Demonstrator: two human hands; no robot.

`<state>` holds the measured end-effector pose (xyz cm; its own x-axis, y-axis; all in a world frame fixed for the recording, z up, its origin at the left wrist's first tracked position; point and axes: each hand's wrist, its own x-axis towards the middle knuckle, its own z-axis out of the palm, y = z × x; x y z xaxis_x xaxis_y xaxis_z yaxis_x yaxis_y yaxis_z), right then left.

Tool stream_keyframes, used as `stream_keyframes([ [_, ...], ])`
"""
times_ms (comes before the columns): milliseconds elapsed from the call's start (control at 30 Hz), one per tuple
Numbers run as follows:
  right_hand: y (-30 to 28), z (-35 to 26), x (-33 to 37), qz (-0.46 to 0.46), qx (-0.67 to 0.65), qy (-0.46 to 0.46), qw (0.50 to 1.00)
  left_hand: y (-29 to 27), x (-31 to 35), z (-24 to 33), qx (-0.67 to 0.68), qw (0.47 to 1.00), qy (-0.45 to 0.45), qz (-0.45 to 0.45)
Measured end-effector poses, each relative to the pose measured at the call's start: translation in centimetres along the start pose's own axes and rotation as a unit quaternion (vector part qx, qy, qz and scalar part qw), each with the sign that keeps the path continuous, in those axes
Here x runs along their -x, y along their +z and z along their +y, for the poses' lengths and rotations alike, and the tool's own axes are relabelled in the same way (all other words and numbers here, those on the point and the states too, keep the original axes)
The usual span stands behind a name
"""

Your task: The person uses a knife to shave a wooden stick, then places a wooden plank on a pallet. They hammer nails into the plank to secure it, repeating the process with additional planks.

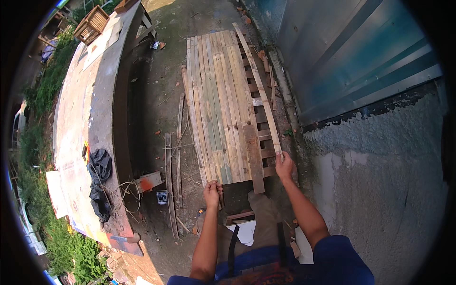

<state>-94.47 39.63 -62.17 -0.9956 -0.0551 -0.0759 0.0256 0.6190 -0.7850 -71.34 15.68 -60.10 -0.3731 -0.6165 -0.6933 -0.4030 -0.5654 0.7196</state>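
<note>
A panel of long, pale bamboo slats [213, 104] lies side by side in front of me, some with a greenish tint. My right hand [285, 167] is closed around the near end of a separate bamboo slat [260, 85], which slants away along the panel's right side. At the panel's near left corner, my left hand [212, 194] is closed with its fingertips on the slat ends. A short brown board [253, 159] lies lengthwise on the panel's near right part. Under the loose slat, dark wooden crosspieces [261, 117] show between gaps.
On the left stands a long worktable [102, 114] with a black plastic bag [99, 178] and a hammer [126, 238]. Thin wooden strips [171, 190] and a small can [162, 197] are on the ground between. A metal sheet wall [361, 61] and rough concrete wall [375, 190] bound the right.
</note>
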Motion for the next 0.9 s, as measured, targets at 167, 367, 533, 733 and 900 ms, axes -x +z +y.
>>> stream_keyframes([
  [167,8.6,7.8,-3.7,-0.104,0.0,0.114,0.988,9.8,-3.8,-3.8,-0.116,0.989,-0.003,-0.095],
  [367,11.4,13.3,-1.9,0.023,-0.002,-0.06,0.998,14.7,-6.3,-5.3,-0.157,0.974,0.018,-0.162],
  [533,10.6,14.9,0.1,-0.136,-0.181,0.166,0.96,14.1,-8.0,-6.7,-0.208,0.962,0.027,-0.175],
  [733,12.3,15.4,-1.4,-0.183,-0.155,0.139,0.961,13.7,-9.7,-8.1,-0.229,0.963,0.03,-0.141],
  [900,12.5,13.7,-2.3,-0.088,0.014,-0.088,0.992,14.5,-10.3,-8.6,-0.284,0.945,0.132,-0.09],
])
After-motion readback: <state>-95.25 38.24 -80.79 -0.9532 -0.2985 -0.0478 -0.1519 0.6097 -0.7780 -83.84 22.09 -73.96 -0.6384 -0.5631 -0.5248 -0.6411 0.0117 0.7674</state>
